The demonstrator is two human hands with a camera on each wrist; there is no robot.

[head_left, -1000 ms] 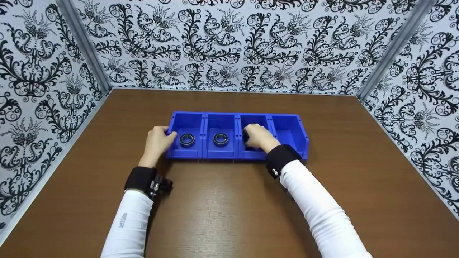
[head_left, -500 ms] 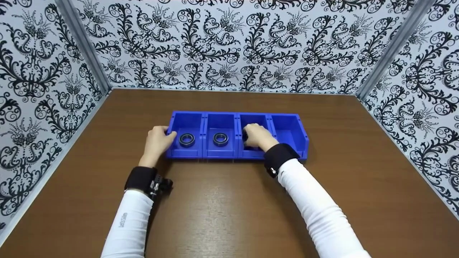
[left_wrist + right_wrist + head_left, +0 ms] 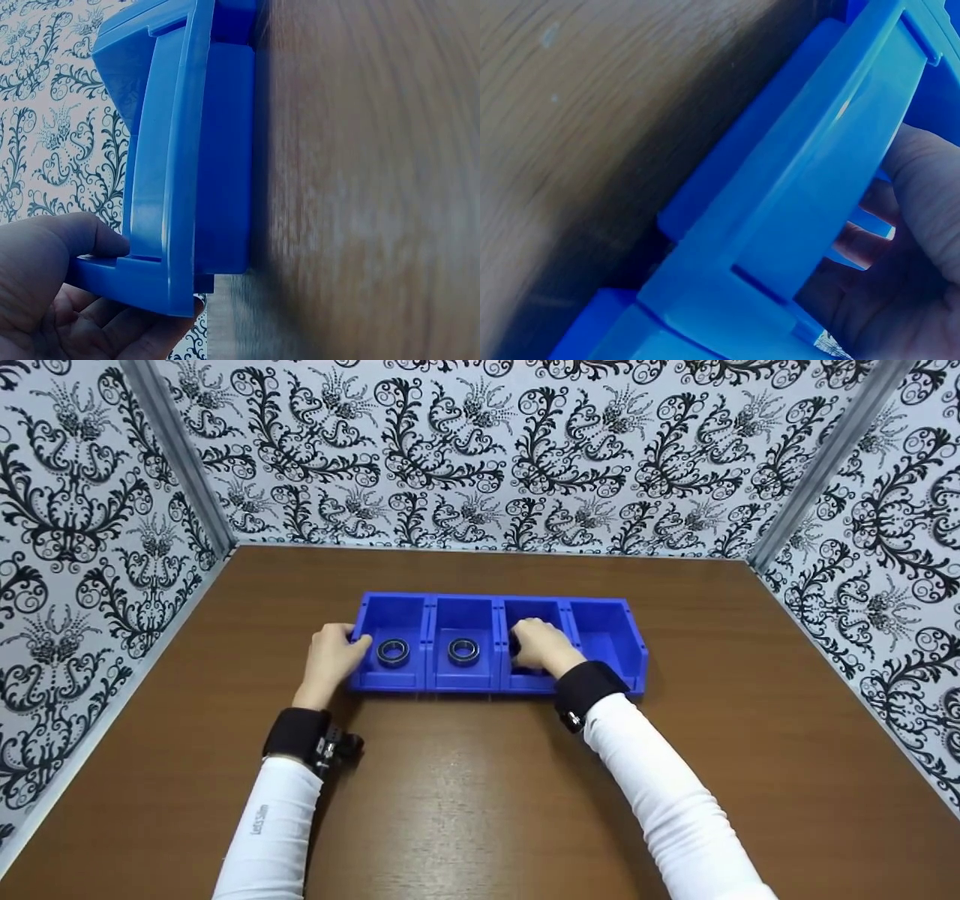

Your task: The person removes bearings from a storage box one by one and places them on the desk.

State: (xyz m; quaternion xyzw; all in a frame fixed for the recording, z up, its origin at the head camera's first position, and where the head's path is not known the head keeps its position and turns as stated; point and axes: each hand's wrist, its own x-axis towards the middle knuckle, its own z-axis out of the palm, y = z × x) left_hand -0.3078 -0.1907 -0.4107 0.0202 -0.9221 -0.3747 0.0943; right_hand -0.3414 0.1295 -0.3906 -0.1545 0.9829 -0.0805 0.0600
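a: a brown wood-grain tabletop (image 3: 450,787) before papered walls (image 3: 472,465), black scrollwork on white. where does each grip sit?

b: the left hand (image 3: 331,656) is clamped on the left end of the blue bin row (image 3: 463,682), thumb on one side of the end wall (image 3: 127,285), fingers on the other. the right hand (image 3: 541,646) reaches down into the third compartment from the left, its fingers curved.

a: and what does the right grip hold?

b: a dark edge (image 3: 514,646), mostly hidden, shows at the fingers; whether the grip is together on it, one cannot tell. in the right wrist view the front wall (image 3: 810,187) hides part of the fingers.

a: the bin row itself?

b: glossy blue, upright on the tabletop, four open-topped compartments side by side. the first and second from the left each contain one black ring (image 3: 393,664), lying flat, with a paler circle on its face.
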